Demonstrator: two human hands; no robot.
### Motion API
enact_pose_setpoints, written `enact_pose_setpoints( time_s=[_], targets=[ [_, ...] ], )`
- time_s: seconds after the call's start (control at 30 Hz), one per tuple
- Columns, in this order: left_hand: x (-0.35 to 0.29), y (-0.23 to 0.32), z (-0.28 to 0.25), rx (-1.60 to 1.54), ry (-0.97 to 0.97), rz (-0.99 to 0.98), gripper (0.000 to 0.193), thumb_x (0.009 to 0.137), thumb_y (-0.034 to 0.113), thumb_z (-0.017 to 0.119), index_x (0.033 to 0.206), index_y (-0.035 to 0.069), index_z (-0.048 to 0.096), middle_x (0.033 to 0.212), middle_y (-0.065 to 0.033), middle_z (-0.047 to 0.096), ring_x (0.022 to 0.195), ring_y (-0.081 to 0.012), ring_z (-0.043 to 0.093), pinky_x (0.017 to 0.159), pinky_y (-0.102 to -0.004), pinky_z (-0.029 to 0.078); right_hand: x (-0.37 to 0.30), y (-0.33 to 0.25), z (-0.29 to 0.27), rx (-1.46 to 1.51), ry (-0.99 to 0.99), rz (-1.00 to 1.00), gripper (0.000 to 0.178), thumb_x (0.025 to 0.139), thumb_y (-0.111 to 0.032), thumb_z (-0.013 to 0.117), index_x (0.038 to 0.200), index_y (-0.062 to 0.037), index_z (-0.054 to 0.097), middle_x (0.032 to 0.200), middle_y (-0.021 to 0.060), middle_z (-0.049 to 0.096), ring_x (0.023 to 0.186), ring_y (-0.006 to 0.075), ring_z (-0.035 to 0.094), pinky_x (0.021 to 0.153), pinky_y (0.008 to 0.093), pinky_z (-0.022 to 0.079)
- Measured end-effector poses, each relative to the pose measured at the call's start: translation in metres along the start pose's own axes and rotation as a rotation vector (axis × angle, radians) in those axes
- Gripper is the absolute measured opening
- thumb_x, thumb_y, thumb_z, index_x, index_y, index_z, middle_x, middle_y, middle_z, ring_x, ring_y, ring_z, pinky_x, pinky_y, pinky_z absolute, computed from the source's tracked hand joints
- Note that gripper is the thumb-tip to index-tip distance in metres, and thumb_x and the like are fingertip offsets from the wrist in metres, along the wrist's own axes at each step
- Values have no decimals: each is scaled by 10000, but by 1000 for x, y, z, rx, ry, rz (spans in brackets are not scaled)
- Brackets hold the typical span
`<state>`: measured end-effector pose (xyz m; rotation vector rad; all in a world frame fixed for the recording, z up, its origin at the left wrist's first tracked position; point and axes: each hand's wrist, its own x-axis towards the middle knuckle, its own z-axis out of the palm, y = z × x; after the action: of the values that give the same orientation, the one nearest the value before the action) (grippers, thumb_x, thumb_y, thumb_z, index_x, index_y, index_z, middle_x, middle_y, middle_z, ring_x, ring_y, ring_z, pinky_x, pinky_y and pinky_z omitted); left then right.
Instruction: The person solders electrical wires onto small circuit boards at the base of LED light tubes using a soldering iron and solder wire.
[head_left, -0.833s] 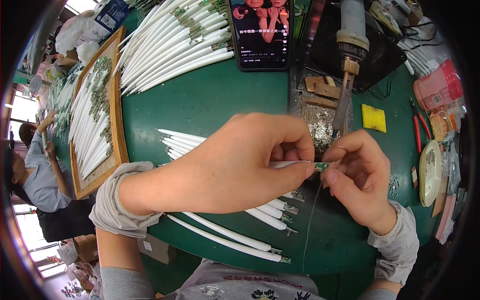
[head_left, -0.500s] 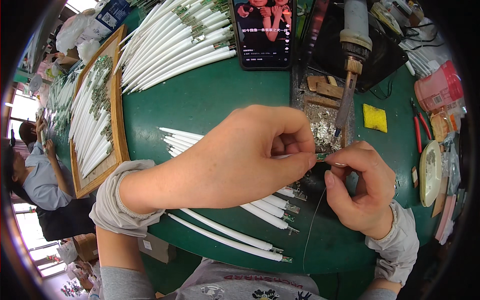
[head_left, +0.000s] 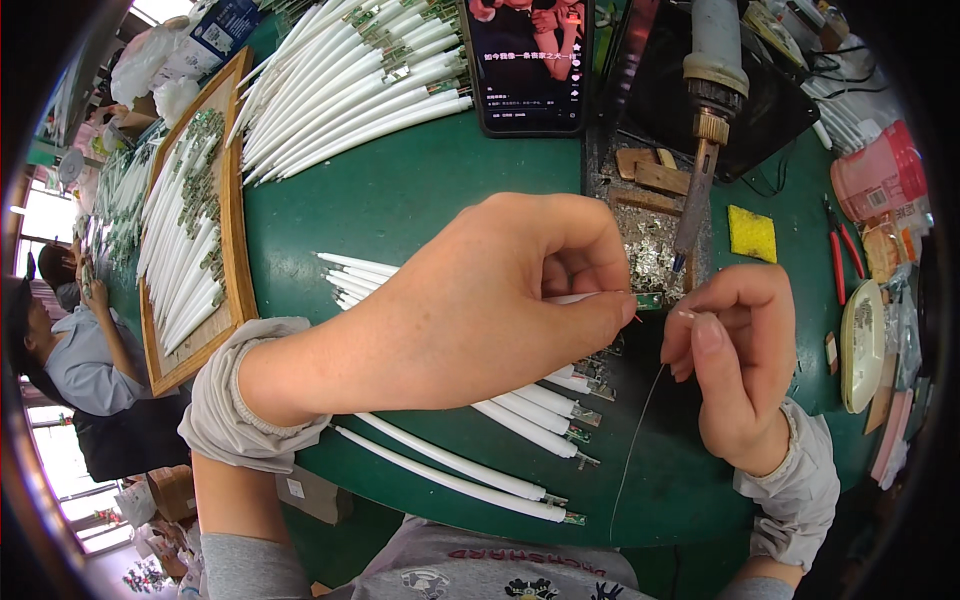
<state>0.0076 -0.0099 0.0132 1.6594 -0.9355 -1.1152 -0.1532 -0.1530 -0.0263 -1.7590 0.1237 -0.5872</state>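
My left hand (head_left: 530,300) pinches a white stick between thumb and fingers. From its fingertips pokes the stick's small green circuit board (head_left: 650,301), with a short red wire beside it. Just above and to the right of the board is the tip of a soldering iron (head_left: 700,170), fixed pointing downward over a metal-littered tray (head_left: 650,250). My right hand (head_left: 740,350) is closed on a thin solder wire (head_left: 634,440) that trails down toward the table edge; it is apart from the board. Several white sticks with circuit-board ends (head_left: 450,467) lie beneath my left forearm, partly hidden.
A lit phone (head_left: 530,100) stands at the back beside a heap of white sticks (head_left: 380,95). Farther left is a wooden-framed tray (head_left: 245,280) of sticks. On the right lie a yellow sponge (head_left: 752,234), red-handled pliers (head_left: 838,262) and a pale dish (head_left: 862,345). Another person (head_left: 90,350) sits at left.
My right hand has drawn away to the right from the board, its thumb raised, and the wire has shifted with it. My left hand has risen slightly, bringing the board nearer the iron tip.
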Motion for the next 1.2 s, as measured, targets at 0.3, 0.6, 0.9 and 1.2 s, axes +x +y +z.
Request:
enact_pose_setpoints(
  time_s=[0.3, 0.6, 0.9, 1.2],
  targets=[
    [0, 0, 3, 45, 35, 46, 67, 817, 33, 659, 855, 15, 607, 783, 42, 543, 715, -22, 453, 565, -173, 386, 10, -1, 3, -27, -90, 129, 206, 852, 7, 585, 1040, 36, 506, 712, 30, 574, 599, 37, 512, 540, 181, 402],
    [-1, -8, 6, 271, 137, 261, 106, 767, 45, 683, 845, 11, 619, 770, 2, 556, 689, -59, 485, 549, -195, 392, 17, -1, -1, -217, -121, 39, 127, 790, 20, 643, 913, 8, 613, 709, 24, 603, 583, 38, 542, 529, 181, 426],
    [0, -9, 5, 288, 105, 301, 116, 753, 36, 686, 847, 8, 624, 776, -28, 557, 669, -83, 518, 534, -220, 418, 21, -2, -6, -212, -213, 49, 133, 766, 10, 670, 890, -1, 622, 665, 24, 605, 571, 61, 579, 526, 193, 444],
    [0, -7, 3, 267, 69, 231, 109, 752, 36, 691, 837, 10, 626, 776, -17, 556, 654, -71, 508, 513, -214, 403, 22, -1, -8, -220, -236, 53, 138, 757, 7, 683, 878, -5, 618, 654, 17, 594, 564, 60, 574, 511, 200, 443]
  ],
)
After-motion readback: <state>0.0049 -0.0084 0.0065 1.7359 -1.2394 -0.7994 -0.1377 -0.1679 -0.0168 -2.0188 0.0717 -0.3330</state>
